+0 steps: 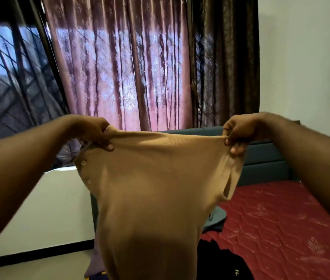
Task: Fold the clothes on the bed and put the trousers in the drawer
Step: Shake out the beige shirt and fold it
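Holding a tan top (150, 199) up in the air, the left hand (94, 132) grips one upper corner with its fingers curled over the cloth and the thumb pressed on the front. The right hand (239, 132) pinches the other upper corner, fingers bent tight around the edge. Both arms reach forward and the cloth is pulled flat between the two hands.

The top hangs down from the hands, in front of the bed (281, 229). Two small round buttons (83, 163) sit along its left edge. A long slit shows near its right edge.

Behind the top, on the red mattress, lies a grey piece of clothing (215, 221). Closer to the bottom lies a black piece of clothing (224, 263) with small yellow marks on it. What kind of clothes these are is hard to tell.

The bed has a dark blue headboard (261, 156) at the far end. Behind it hang pink and brown curtains (123, 63) with light coming through. A white wall (305, 57) stands on the right.
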Tool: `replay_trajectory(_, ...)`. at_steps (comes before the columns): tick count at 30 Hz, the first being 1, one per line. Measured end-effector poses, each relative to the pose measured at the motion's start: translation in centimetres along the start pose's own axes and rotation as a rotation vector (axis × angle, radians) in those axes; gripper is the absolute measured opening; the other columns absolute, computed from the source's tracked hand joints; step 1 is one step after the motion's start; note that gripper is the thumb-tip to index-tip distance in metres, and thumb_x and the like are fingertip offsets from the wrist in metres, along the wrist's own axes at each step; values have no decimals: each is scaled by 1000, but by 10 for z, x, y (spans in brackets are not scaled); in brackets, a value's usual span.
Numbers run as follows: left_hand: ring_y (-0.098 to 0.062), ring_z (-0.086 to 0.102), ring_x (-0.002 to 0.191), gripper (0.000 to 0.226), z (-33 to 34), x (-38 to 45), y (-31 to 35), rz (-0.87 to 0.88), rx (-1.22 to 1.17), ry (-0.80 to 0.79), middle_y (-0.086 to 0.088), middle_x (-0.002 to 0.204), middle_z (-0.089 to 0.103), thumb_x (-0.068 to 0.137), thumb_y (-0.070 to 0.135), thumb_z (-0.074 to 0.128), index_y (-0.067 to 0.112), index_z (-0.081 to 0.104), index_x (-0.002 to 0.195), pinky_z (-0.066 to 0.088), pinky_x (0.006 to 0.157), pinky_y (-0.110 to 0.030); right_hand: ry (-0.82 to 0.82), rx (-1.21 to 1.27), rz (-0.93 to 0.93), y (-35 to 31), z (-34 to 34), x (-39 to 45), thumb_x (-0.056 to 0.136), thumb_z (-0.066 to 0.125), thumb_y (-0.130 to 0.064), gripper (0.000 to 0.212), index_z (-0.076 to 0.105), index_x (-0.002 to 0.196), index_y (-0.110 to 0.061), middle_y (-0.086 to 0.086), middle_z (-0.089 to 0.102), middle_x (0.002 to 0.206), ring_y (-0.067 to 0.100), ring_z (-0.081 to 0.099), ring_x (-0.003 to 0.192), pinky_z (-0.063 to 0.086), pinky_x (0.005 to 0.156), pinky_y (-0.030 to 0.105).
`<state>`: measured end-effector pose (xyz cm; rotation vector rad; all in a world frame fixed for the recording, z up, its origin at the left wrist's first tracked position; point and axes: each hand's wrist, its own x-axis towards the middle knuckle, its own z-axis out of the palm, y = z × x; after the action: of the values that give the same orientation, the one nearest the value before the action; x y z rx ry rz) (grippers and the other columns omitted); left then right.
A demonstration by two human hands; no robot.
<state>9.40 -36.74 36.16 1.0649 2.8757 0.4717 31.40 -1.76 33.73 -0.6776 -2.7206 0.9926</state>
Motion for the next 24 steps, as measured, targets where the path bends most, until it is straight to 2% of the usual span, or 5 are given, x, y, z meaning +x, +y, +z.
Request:
replay_trajectory(5,-37,60,103,19,35,75,-3,23,-126,691,-19,111,66,88,16,61,14,63,106,47,83,-40,653,170,-105,3,24,78,79,57,12,26,60,73,-13,20,69,82,36,71,71,60,65,49)
replay_trajectory(11,-47,58,95,26,9,86,31,212,-209,1150,-29,104,63,93,28,47,9,56,108,39,71,-42,954,306,-222,-20,-12,92,76,53,1,17,63,81,-11,14,65,87,33,66,81,59,72,48)
replay_trajectory(15,-41,59,91,43,-13,67,32,276,-26,989,-24,98,64,82,56,65,15,56,87,41,68,-39,956,267,-215,-24,-31,61,83,52,-2,14,64,87,-9,16,65,88,33,67,80,59,74,47)
replay_trajectory(19,-31,65,78,57,-34,19,39,345,-138,745,-11,79,68,58,69,73,16,66,77,51,66,-42,687,339,-129,-26,-45,15,92,48,6,15,61,88,0,23,65,85,34,70,63,61,62,46)
replay_trajectory(24,-32,71,85,45,-68,-29,39,293,-502,6,-21,106,71,74,21,75,3,65,114,61,71,-39,426,407,-22,-37,-66,-33,97,42,9,22,64,95,5,19,62,89,25,65,70,58,49,30)
